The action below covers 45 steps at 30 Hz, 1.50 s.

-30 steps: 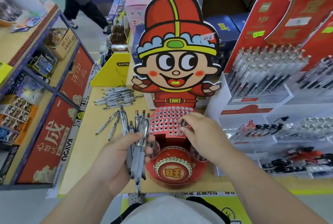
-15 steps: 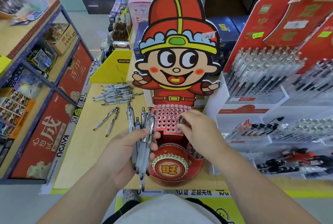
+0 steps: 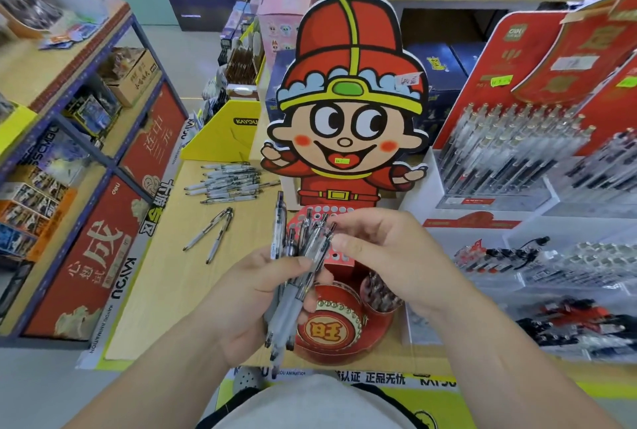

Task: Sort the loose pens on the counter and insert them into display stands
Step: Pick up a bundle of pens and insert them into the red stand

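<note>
My left hand (image 3: pixel 251 297) is curled round a bundle of pens (image 3: pixel 293 277), low in the middle of the frame. My right hand (image 3: pixel 389 256) pinches the bundle's upper end between thumb and forefinger, in front of the red display stand (image 3: pixel 344 211). Half a second ago it was at the stand's holes. Loose pens (image 3: pixel 231 184) lie left of centre.

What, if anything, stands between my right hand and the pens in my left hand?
Nothing visible. Fingers of the right hand are at the upper ends of the pens that the left hand grips.
</note>
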Each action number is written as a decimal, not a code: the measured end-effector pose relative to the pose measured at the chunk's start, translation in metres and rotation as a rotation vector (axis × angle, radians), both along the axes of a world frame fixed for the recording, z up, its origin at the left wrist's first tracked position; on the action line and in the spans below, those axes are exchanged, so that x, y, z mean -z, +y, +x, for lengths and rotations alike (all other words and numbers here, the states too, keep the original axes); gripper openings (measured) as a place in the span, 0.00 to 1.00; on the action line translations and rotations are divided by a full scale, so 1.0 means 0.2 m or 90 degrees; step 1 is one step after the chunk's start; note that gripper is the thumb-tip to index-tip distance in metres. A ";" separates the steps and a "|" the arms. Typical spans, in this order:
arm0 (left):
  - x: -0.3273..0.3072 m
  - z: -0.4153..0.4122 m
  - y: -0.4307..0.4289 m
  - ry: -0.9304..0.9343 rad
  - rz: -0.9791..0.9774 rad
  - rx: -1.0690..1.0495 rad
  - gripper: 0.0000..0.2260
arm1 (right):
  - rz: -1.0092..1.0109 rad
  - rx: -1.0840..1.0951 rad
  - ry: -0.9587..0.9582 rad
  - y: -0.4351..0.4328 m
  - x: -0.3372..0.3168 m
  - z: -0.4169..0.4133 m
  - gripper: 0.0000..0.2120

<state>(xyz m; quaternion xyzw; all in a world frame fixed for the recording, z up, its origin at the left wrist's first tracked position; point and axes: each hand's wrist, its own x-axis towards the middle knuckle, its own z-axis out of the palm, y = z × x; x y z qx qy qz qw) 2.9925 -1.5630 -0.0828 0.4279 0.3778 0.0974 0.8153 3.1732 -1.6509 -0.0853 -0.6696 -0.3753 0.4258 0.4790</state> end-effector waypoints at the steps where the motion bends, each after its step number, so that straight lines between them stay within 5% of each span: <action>1: 0.00 0.00 0.00 0.003 0.003 -0.002 0.08 | 0.006 0.006 0.027 0.00 0.00 0.00 0.09; 16: 0.05 0.01 0.09 0.061 0.027 -0.125 0.09 | 0.060 0.158 0.215 0.04 -0.06 0.06 0.05; 21: 0.07 -0.06 0.14 0.086 0.039 -0.170 0.14 | 0.140 0.244 0.025 0.06 -0.09 0.20 0.08; 25: 0.09 -0.08 0.14 0.089 0.030 -0.174 0.14 | 0.119 0.198 -0.207 0.09 -0.02 0.20 0.08; 32: 0.12 -0.10 0.14 0.092 0.019 -0.198 0.16 | 0.059 0.074 -0.384 0.12 0.13 0.08 0.07; 45: 0.13 -0.10 0.13 0.089 0.004 -0.190 0.16 | 0.012 0.024 -0.440 0.10 0.24 0.07 0.09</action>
